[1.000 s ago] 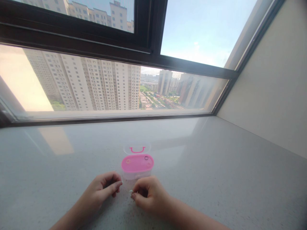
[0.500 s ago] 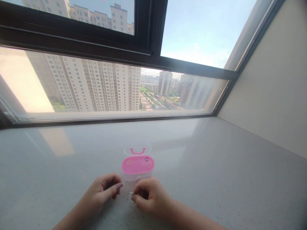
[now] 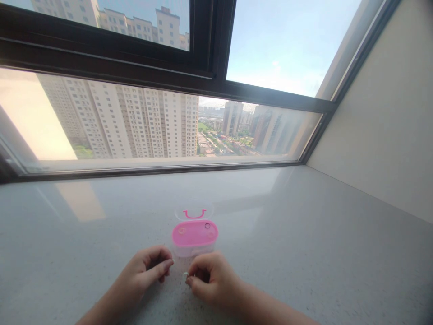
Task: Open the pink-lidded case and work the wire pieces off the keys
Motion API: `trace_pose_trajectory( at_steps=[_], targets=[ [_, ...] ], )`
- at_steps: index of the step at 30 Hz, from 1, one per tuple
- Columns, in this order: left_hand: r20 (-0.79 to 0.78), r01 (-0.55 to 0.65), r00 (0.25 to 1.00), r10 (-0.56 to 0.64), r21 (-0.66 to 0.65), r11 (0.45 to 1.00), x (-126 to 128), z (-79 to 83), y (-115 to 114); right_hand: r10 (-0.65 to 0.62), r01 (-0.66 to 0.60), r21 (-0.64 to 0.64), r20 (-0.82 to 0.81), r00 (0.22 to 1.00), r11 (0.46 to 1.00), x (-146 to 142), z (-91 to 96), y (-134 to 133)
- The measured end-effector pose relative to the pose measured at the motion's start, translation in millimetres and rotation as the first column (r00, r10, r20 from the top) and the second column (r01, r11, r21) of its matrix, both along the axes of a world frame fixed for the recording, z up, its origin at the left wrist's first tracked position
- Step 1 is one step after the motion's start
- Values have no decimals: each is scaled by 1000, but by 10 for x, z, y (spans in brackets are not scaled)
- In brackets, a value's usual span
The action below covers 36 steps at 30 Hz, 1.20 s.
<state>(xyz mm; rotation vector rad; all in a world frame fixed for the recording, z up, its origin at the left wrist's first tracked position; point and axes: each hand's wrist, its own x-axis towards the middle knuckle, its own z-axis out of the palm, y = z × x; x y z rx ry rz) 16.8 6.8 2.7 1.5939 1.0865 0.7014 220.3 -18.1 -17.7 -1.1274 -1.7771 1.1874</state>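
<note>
- the small pale ring (image 3: pixel 185 275) is partly hidden by the fingers of the right hand (image 3: pixel 211 277), so its full shape is hard to make out.
- both forearms are cut off by the bottom edge of the view.
- the clear plastic box (image 3: pixel 195 239) with a pink top is placed on the stone window sill (image 3: pixel 297 203), just in front of the hands. a dark ring (image 3: pixel 207 225) is seen on the pink top.
- a clear flap with a pink handle (image 3: pixel 194 213) is seen behind the box.
- wide open room is left on the sill at both sides.
- the ring is pinched in a narrow grip by the right hand, near the box.
- the left hand (image 3: pixel 144 271) is curled narrowly beside the front of the box. if something is held by it cannot be told.
</note>
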Motion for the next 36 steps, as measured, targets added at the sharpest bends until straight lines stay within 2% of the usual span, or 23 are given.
trace_pose_trajectory(
  at_steps=[36],
  targets=[
    [-6, -7, 1000, 7, 6, 1000, 2, 27, -9, 1, -2, 7, 49, 999, 1000, 1, -35, 6]
  ],
)
